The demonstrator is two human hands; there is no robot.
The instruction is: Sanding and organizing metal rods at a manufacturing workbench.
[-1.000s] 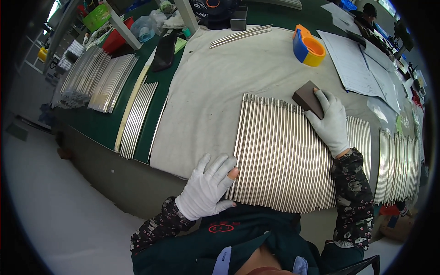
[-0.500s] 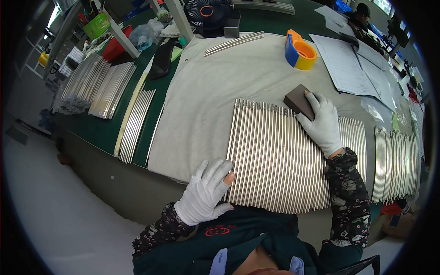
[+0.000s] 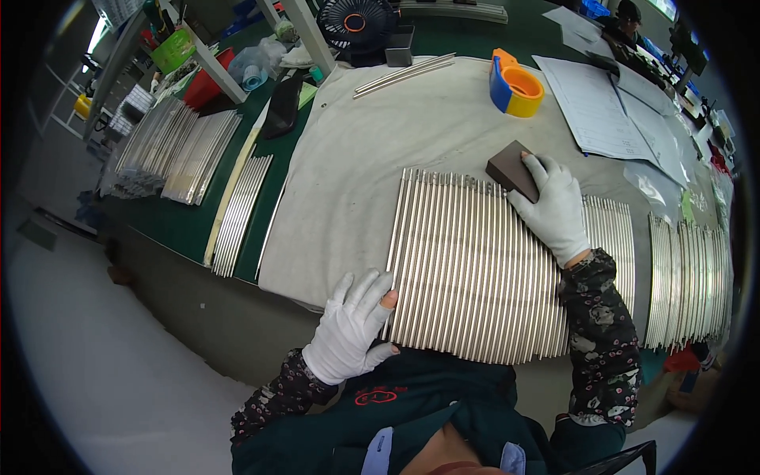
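A person is leaning over a long bench with a green top, its near edge running from the left down toward the person's body. A pale grey cloth is covering the middle of the bench, and a wide row of thin metal rods is lying side by side on it, reaching the near edge.

The right hand, in a white glove, is pressing a dark block onto the far ends of the rods, fingers closed over the block's near side. The left hand, also gloved, is lying flat with fingers spread at the near left corner of the row, touching the outermost rods and gripping nothing.

More rods are lying in a second batch toward the right end of the bench, and further bundles are stacked at the left end. At the far edge, a small black fan is standing, with a blue and orange tape dispenser just to its right on the cloth. White papers are spread toward the far right corner. A pale floor is showing below the bench at the left.
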